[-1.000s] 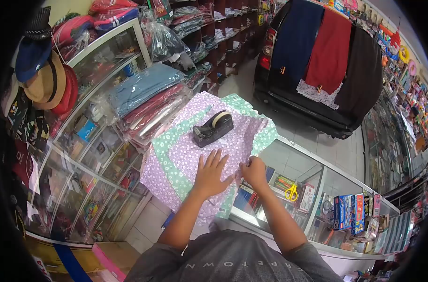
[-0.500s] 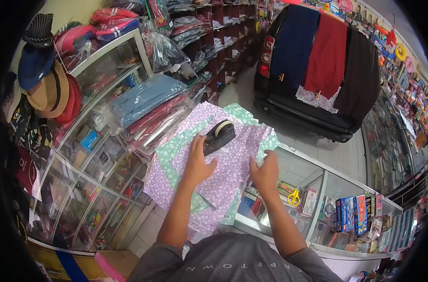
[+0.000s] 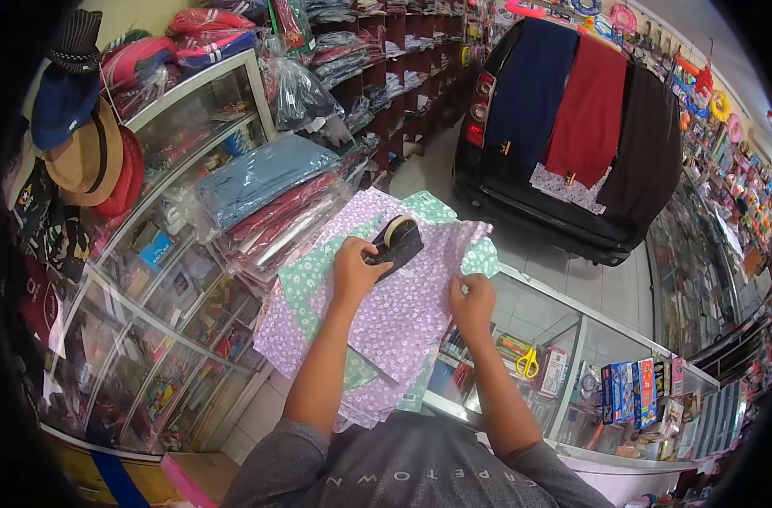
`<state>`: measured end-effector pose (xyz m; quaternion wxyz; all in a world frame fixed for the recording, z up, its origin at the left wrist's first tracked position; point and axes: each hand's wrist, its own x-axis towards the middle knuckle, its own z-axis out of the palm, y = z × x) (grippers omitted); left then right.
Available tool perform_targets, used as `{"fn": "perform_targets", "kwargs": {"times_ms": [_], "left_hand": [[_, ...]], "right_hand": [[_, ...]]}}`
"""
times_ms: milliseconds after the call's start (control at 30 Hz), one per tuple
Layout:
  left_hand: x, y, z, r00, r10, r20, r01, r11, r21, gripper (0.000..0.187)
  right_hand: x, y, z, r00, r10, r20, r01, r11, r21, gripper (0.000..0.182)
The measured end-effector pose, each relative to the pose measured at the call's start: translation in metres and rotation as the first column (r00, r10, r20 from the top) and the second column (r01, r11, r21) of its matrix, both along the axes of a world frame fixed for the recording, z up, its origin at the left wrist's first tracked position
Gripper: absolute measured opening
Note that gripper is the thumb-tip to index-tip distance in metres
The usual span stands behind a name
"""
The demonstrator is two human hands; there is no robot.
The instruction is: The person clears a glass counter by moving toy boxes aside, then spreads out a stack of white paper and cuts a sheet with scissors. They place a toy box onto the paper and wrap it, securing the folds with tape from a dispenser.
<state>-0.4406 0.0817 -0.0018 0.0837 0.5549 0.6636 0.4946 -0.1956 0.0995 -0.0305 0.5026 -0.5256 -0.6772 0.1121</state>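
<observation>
A black tape dispenser (image 3: 405, 245) with a pale roll in it rests on a stack of flower-print sheets. My left hand (image 3: 359, 273) is closed round the dispenser's near end, fingers on one side and thumb on the other. Under it lies a purple sheet with white flowers (image 3: 394, 326), on top of green flowered sheets (image 3: 305, 284). At the right edge of the purple sheet, my right hand (image 3: 472, 305) is closed in a pinch on the paper. The far right corner of that sheet is lifted and slightly curled, showing green beneath.
A glass display counter (image 3: 572, 372) runs to the right, with yellow scissors (image 3: 527, 362) and boxed toys (image 3: 630, 394). Bagged clothes (image 3: 267, 182) lie beyond the sheets, beside a glass cabinet (image 3: 149, 339) at left. A black car (image 3: 479, 186) with trousers draped over it stands behind.
My left hand has moved up onto the tape dispenser and closed on it. My right hand stays at the sheet's right edge, its fingers drawn in tighter.
</observation>
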Motion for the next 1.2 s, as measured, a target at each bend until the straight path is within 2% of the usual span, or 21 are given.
{"fn": "perform_targets", "kwargs": {"times_ms": [33, 100, 133, 167, 233, 267, 367, 433, 533, 633, 700, 767, 833, 900, 933, 967, 1033, 1100, 1133, 1167, 1200], "left_hand": [[-0.001, 0.001, -0.003, 1.000, 0.001, -0.003, -0.001, 1.000, -0.003, 0.046], [0.001, 0.000, -0.009, 0.978, 0.123, -0.167, -0.092, 0.978, 0.185, 0.070], [0.004, -0.002, -0.012, 0.960, 0.172, -0.219, -0.137, 0.977, 0.166, 0.098], [0.003, -0.004, -0.013, 0.960, 0.171, -0.222, -0.136, 0.977, 0.165, 0.098], [0.004, -0.009, -0.003, 0.999, 0.034, 0.023, -0.030, 0.987, -0.159, 0.110], [0.000, -0.007, -0.004, 0.999, -0.012, 0.032, 0.018, 0.986, -0.167, 0.116], [0.001, -0.009, -0.001, 0.995, 0.002, 0.104, 0.006, 0.997, -0.077, 0.117], [-0.001, -0.010, -0.002, 0.990, 0.030, 0.138, -0.022, 0.998, -0.055, 0.116], [-0.003, -0.011, -0.004, 0.948, 0.153, 0.278, -0.171, 0.984, 0.042, 0.112], [-0.003, -0.014, -0.007, 0.940, 0.231, 0.253, -0.254, 0.965, 0.063, 0.111], [-0.004, -0.020, -0.005, 0.941, 0.199, 0.275, -0.221, 0.974, 0.050, 0.111], [-0.006, -0.022, -0.008, 0.939, 0.166, 0.300, -0.186, 0.982, 0.040, 0.110], [-0.009, -0.019, -0.022, 0.971, 0.115, 0.208, -0.126, 0.991, 0.039, 0.109], [-0.009, -0.020, -0.025, 0.978, 0.098, 0.186, -0.097, 0.995, -0.012, 0.105], [-0.008, -0.020, -0.024, 0.988, 0.098, 0.123, -0.093, 0.995, -0.045, 0.104], [-0.008, -0.021, -0.022, 0.994, 0.094, 0.059, -0.089, 0.993, -0.075, 0.102], [-0.008, -0.026, -0.020, 0.991, 0.037, 0.132, -0.015, 0.986, -0.166, 0.107], [-0.005, -0.032, -0.030, 0.994, 0.090, -0.068, -0.090, 0.996, -0.007, 0.120], [0.003, -0.042, -0.023, 0.988, 0.121, -0.092, -0.126, 0.991, -0.051, 0.128], [0.010, -0.053, -0.015, 0.989, 0.116, -0.090, -0.120, 0.992, -0.042, 0.128], [0.018, -0.065, -0.004, 0.984, 0.101, -0.150, -0.102, 0.995, -0.003, 0.122]], "right_hand": [[0.000, 0.002, 0.000, 1.000, 0.001, -0.003, -0.001, 1.000, -0.003, 0.019], [-0.002, 0.001, 0.000, 0.963, 0.038, -0.265, -0.065, 0.994, -0.091, 0.018], [-0.001, -0.002, 0.004, 0.973, 0.070, -0.218, -0.085, 0.995, -0.058, 0.018], [-0.003, -0.004, 0.003, 0.973, 0.070, -0.220, -0.085, 0.995, -0.060, 0.018], [-0.006, -0.006, 0.000, 0.980, 0.049, -0.193, -0.077, 0.987, -0.142, 0.019], [-0.006, -0.006, -0.003, 0.980, 0.050, -0.195, -0.078, 0.987, -0.140, 0.019], [-0.004, -0.004, -0.005, 0.983, 0.038, -0.179, -0.056, 0.994, -0.096, 0.019], [-0.001, -0.009, 0.006, 0.969, 0.032, -0.246, -0.059, 0.993, -0.105, 0.019], [0.013, -0.023, 0.030, 0.952, 0.023, -0.305, -0.061, 0.992, -0.114, 0.021], [0.046, -0.027, 0.026, 0.939, -0.009, -0.343, -0.054, 0.983, -0.174, 0.024], [0.073, -0.032, 0.025, 0.920, -0.094, -0.382, -0.027, 0.953, -0.301, 0.025], [0.096, -0.040, 0.020, 0.826, -0.141, -0.546, -0.007, 0.966, -0.260, 0.039], [0.116, -0.064, 0.054, 0.781, -0.283, -0.556, 0.059, 0.921, -0.386, 0.052], [0.149, -0.073, 0.048, 0.816, -0.283, -0.505, 0.128, 0.939, -0.320, 0.053], [0.155, -0.079, 0.054, 0.738, -0.370, -0.565, 0.170, 0.911, -0.375, 0.051], [0.168, -0.082, 0.052, 0.737, -0.372, -0.563, 0.173, 0.910, -0.376, 0.051], [0.195, -0.090, 0.052, 0.784, -0.396, -0.477, 0.262, 0.909, -0.324, 0.050], [0.206, -0.105, 0.065, 0.773, -0.328, -0.543, 0.232, 0.943, -0.239, 0.048], [0.216, -0.111, 0.066, 0.799, -0.309, -0.516, 0.253, 0.951, -0.176, 0.050], [0.224, -0.113, 0.066, 0.822, -0.294, -0.487, 0.274, 0.955, -0.113, 0.052], [0.229, -0.110, 0.062, 0.769, -0.285, -0.572, 0.328, 0.944, -0.028, 0.046]]}}
